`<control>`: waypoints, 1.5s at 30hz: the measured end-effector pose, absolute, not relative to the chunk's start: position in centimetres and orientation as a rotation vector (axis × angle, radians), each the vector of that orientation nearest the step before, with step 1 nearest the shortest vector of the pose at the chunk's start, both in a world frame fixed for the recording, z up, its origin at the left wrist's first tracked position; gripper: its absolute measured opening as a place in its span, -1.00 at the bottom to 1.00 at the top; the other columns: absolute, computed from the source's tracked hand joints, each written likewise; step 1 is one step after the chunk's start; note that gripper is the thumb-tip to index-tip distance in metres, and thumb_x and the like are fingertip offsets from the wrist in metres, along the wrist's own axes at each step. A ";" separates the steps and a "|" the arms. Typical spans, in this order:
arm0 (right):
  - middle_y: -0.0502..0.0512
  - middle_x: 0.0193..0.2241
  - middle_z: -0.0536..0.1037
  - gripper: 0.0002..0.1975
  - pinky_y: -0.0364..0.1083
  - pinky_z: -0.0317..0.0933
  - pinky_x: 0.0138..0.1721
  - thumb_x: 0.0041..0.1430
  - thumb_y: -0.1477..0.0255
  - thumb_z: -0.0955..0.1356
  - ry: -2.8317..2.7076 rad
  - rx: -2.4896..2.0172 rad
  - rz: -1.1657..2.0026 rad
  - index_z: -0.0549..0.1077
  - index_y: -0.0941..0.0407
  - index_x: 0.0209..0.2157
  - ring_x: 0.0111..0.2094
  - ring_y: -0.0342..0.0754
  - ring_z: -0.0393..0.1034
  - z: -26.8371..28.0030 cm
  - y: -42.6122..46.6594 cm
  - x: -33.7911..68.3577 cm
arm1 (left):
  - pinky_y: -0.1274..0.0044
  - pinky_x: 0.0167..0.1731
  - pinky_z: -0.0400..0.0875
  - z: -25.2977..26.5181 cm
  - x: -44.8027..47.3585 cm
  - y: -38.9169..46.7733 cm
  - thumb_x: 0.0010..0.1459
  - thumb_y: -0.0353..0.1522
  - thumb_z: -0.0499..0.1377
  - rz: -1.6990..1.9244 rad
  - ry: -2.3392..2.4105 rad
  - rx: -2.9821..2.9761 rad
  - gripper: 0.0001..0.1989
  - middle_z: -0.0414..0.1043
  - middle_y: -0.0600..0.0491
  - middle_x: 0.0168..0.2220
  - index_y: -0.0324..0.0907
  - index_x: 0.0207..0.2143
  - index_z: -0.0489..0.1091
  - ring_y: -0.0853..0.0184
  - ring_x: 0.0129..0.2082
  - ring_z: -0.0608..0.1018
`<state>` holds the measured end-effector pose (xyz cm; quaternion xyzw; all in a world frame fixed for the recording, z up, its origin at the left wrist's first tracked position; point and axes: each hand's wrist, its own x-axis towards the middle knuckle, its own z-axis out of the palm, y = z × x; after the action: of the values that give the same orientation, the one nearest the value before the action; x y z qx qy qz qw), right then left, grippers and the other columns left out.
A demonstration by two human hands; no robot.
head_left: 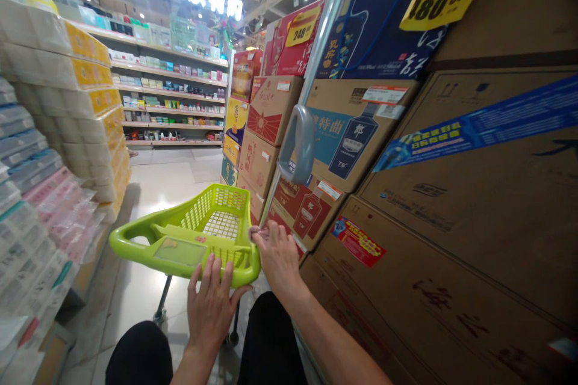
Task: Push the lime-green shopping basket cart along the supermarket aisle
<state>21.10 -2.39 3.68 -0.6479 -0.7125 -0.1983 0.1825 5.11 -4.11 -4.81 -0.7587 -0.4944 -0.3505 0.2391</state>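
A lime-green plastic shopping cart [180,264] stands in front of me, its perforated basket empty. My left hand [210,298] holds the near edge of the cart's handle, with the fingertips over the top and the thumb along the lower side. At the right side of the cart's rim is my right hand [277,255], its fingers closed on a crumpled greyish-pink cloth [257,233]. The cloth touches the green rim; most of it is hidden under the fingers.
Stacked cartons [428,204] rise close on my right, behind a slanted metal pole [327,30] with a grey loop handle [297,144]. Wrapped tissue packs [58,96] line the left side. Product shelves [171,84] stand across the tiled aisle [171,171].
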 end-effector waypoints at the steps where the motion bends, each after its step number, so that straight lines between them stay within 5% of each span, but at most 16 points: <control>1: 0.25 -0.04 0.37 -0.74 0.06 0.16 -0.18 0.25 0.53 0.26 -1.995 -1.822 -0.578 0.47 0.00 -0.09 -0.09 0.14 0.19 4.2 -2.3 21.2 | 0.19 0.18 0.03 -4.8 5.2 -4.1 0.21 -0.06 0.06 -0.955 -1.357 -2.075 -0.55 0.44 -0.17 0.00 -0.17 -0.01 0.39 0.07 0.14 0.36; 6: 0.27 0.05 0.30 -0.61 0.10 0.17 -0.13 0.28 0.53 0.21 -1.846 -1.811 -0.566 0.35 -0.04 0.09 -0.03 0.16 0.18 4.4 -2.5 21.1 | 0.18 0.19 0.02 -4.5 5.2 -4.3 0.22 -0.04 0.02 -0.948 -1.377 -2.083 -0.52 0.43 -0.17 0.01 -0.15 0.01 0.39 0.06 0.16 0.34; 13: 0.08 -0.22 0.36 -0.76 -0.17 0.14 -0.45 0.21 0.49 0.28 -2.037 -1.914 -0.070 0.49 -0.08 -0.18 -0.27 -0.05 0.35 2.5 -3.6 21.9 | 0.18 0.15 0.06 -4.5 5.8 -4.4 0.24 -0.08 0.02 -0.970 -1.402 -2.105 -0.55 0.42 -0.19 0.00 -0.18 -0.01 0.39 0.06 0.16 0.33; 20: 0.07 -0.23 0.37 -0.77 -0.17 0.19 -0.39 0.23 0.49 0.26 -1.902 -1.894 -0.043 0.52 -0.02 -0.21 -0.24 -0.06 0.38 2.6 -1.9 22.0 | 0.25 0.03 0.19 -1.1 5.2 -4.5 0.17 -0.11 0.12 -0.995 -1.408 -2.321 -0.61 0.43 -0.14 -0.07 -0.16 -0.08 0.43 0.08 0.01 0.40; 24: 0.05 -0.26 0.34 -0.72 -0.18 0.25 -0.30 0.19 0.56 0.25 -1.817 -1.790 0.089 0.55 0.00 -0.26 -0.29 -0.12 0.39 1.5 -0.9 23.3 | 0.07 0.11 0.07 0.0 0.6 -2.4 -0.02 0.10 0.18 -1.019 -1.468 -2.166 -0.34 0.25 -0.23 0.15 -0.11 0.02 0.40 -0.12 0.16 0.24; 29: 0.02 -0.28 0.32 -0.70 -0.19 0.25 -0.26 0.17 0.58 0.23 -1.797 -1.729 0.242 0.57 0.00 -0.34 -0.28 -0.14 0.39 1.7 -3.1 23.2 | 0.12 0.15 0.05 -1.4 -2.4 -0.4 -0.05 0.16 0.14 -0.997 -1.510 -2.134 -0.24 0.26 -0.23 0.17 -0.12 0.08 0.36 -0.08 0.17 0.27; 45: 0.10 -0.09 0.31 -0.66 -0.17 0.23 -0.18 0.30 0.46 0.18 -1.943 -2.020 -0.112 0.46 -0.10 -0.02 -0.11 -0.06 0.31 5.6 -1.9 25.4 | 0.09 -0.05 0.10 0.7 4.9 -3.4 -0.01 0.22 0.01 -0.929 -1.757 -1.997 -0.21 0.38 -0.23 -0.02 -0.14 0.05 0.41 -0.14 0.03 0.28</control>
<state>25.42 -1.91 5.59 -0.7100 -0.6830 -0.0393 0.1672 4.89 -3.36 0.74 -0.6994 -0.6156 -0.3253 0.1615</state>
